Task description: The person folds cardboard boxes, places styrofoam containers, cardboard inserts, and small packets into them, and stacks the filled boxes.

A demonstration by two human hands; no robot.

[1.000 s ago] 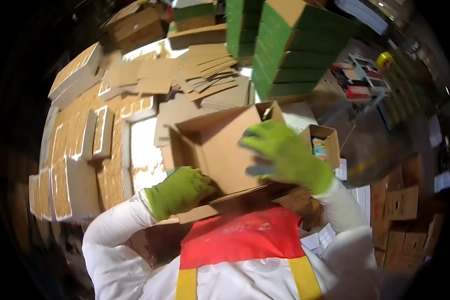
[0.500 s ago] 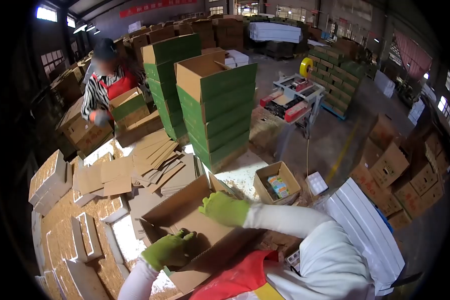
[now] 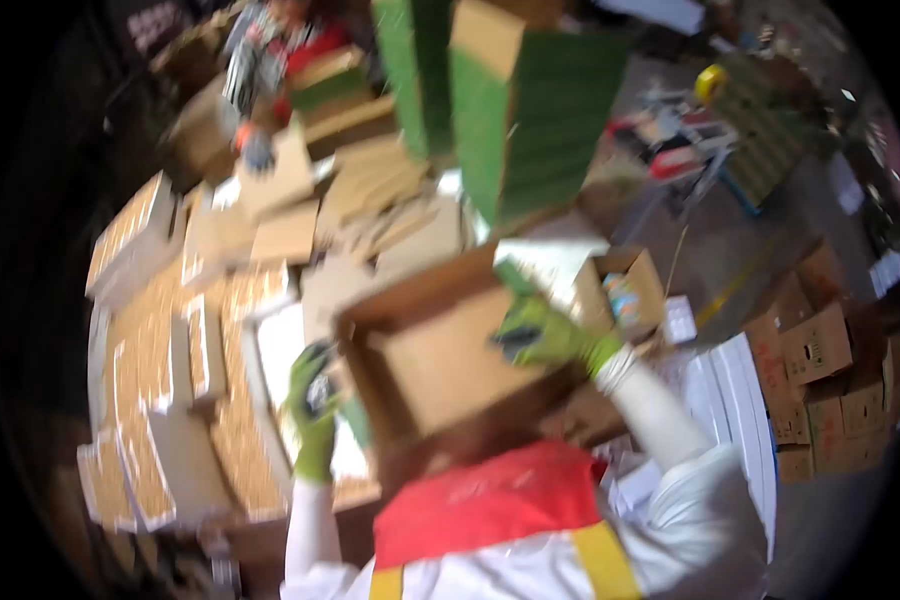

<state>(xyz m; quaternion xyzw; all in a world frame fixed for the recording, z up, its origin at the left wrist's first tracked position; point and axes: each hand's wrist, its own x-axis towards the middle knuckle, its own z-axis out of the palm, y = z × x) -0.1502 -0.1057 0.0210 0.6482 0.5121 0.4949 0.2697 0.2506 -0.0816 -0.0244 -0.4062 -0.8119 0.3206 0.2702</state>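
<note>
An open cardboard box [image 3: 440, 365] lies in front of me, its inside facing up and its bare brown bottom showing. My left hand [image 3: 313, 410], in a green glove with a dark palm, is just outside the box's left wall with fingers loosely bent and apart. Whether it touches the wall is blurred. Over the right part of the box is my right hand [image 3: 545, 335], gloved alike, its fingers spread and nothing visible in them. A green patch shows on the box's outer left side.
Flat cardboard pieces [image 3: 370, 190] lie beyond the box, with white foam trays [image 3: 200, 345] of brown material at left. Tall green boxes [image 3: 540, 120] stand behind. A small carton [image 3: 645, 275] is at right. Across the table, a co-worker's gloved hand [image 3: 258, 152] is at a cardboard piece.
My view has tilted down and swung left. My left hand has come out of the box to its left side; my right hand's fingers have spread. The co-worker's hand has reached the cardboard pieces.
</note>
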